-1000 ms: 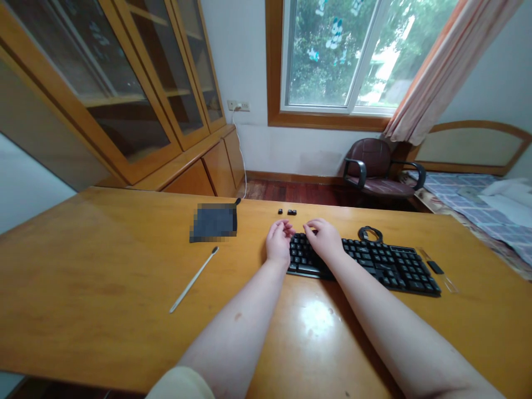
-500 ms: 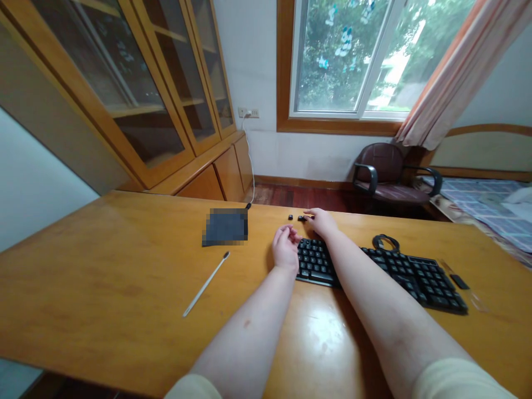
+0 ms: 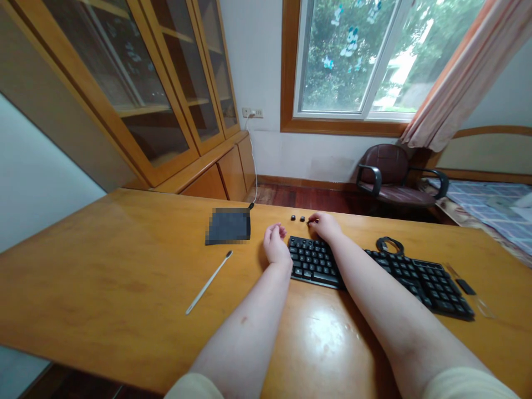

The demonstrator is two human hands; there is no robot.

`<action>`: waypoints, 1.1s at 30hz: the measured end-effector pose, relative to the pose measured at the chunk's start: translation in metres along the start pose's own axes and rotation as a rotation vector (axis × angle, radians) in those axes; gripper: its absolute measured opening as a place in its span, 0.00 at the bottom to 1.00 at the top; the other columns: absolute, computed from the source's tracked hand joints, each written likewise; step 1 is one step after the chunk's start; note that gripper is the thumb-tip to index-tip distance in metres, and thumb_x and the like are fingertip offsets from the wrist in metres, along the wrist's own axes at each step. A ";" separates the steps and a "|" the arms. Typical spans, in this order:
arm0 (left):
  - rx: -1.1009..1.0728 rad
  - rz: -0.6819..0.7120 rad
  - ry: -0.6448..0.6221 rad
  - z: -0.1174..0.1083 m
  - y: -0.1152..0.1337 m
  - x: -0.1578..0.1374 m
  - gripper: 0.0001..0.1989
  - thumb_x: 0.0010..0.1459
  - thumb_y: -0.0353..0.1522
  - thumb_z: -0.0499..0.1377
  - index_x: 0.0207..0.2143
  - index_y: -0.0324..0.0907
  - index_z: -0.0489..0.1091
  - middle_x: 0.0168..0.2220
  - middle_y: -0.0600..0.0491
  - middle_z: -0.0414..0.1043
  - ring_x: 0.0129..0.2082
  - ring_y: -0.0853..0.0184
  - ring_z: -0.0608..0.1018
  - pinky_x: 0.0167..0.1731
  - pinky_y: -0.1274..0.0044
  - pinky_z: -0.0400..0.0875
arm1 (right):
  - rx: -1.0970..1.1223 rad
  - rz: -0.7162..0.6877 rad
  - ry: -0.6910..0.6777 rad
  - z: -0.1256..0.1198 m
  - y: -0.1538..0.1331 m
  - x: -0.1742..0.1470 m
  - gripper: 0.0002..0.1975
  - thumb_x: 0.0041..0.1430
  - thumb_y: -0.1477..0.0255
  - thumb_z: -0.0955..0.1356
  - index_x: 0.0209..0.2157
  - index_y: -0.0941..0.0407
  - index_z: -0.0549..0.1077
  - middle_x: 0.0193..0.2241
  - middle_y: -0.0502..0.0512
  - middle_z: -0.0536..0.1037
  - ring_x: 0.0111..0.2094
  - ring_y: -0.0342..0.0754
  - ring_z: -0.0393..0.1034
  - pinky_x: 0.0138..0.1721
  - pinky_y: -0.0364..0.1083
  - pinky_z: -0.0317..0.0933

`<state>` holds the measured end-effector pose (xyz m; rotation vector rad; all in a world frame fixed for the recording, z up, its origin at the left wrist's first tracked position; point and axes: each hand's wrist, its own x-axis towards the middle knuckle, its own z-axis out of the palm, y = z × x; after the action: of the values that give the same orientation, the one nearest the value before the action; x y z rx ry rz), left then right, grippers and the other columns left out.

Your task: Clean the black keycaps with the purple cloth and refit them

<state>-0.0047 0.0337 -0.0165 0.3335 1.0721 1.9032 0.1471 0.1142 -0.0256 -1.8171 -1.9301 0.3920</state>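
A black keyboard lies across the desk, partly covered by my right forearm. Past its upper left edge, two small black keycaps rest on the wood. Just right of them, my right hand is low over the desk, its fingertips pinched on a small dark piece that looks like another keycap. My left hand rests by the keyboard's left end, fingers loosely bent and apart, with nothing visible in them.
A dark, pixelated flat object and a white toothbrush-like stick with a dark tip lie to the left. A coiled black cable sits behind the keyboard. A small black piece lies right of it on the desk.
My left hand has drawn slightly left, away from the keyboard's corner. My right hand has shifted a little right of the second keycap, leaving it free. The view has moved slightly.
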 end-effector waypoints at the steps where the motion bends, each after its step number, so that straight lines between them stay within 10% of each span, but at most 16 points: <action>1: 0.029 0.007 -0.025 -0.001 -0.001 0.001 0.06 0.49 0.32 0.56 0.29 0.39 0.69 0.27 0.54 0.70 0.28 0.74 0.73 0.35 0.79 0.65 | 0.007 -0.004 -0.002 0.000 0.000 -0.002 0.10 0.48 0.70 0.68 0.35 0.53 0.77 0.33 0.55 0.79 0.35 0.48 0.72 0.36 0.45 0.63; 8: 0.308 -0.054 -0.288 -0.010 -0.027 0.011 0.05 0.49 0.32 0.59 0.30 0.43 0.74 0.37 0.50 0.75 0.43 0.65 0.73 0.49 0.73 0.62 | 0.090 -0.081 -0.031 -0.003 -0.001 -0.014 0.08 0.47 0.71 0.68 0.33 0.54 0.76 0.31 0.53 0.78 0.32 0.46 0.71 0.35 0.44 0.61; 13: 0.457 -0.046 -0.410 -0.008 -0.029 0.004 0.10 0.49 0.33 0.61 0.37 0.43 0.73 0.38 0.48 0.74 0.41 0.63 0.74 0.49 0.68 0.63 | 0.288 -0.167 0.200 -0.028 -0.016 -0.036 0.12 0.49 0.64 0.67 0.33 0.56 0.76 0.26 0.52 0.76 0.26 0.44 0.66 0.31 0.44 0.60; 21: 0.284 0.045 -0.672 0.001 -0.013 -0.019 0.18 0.47 0.31 0.64 0.43 0.45 0.72 0.45 0.47 0.72 0.40 0.65 0.75 0.47 0.72 0.67 | 0.519 -0.181 0.098 -0.043 -0.030 -0.076 0.13 0.47 0.68 0.67 0.36 0.57 0.75 0.30 0.53 0.77 0.23 0.41 0.62 0.27 0.43 0.60; 33: 0.343 0.048 -0.612 0.004 -0.006 -0.017 0.10 0.44 0.30 0.65 0.33 0.40 0.75 0.33 0.49 0.76 0.33 0.67 0.76 0.43 0.71 0.69 | 0.833 -0.045 -0.044 -0.032 -0.018 -0.074 0.18 0.45 0.60 0.70 0.35 0.58 0.74 0.25 0.52 0.75 0.21 0.42 0.65 0.24 0.43 0.61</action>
<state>0.0105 0.0236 -0.0154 1.0663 0.9585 1.4917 0.1501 0.0365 0.0009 -1.2092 -1.4804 1.0386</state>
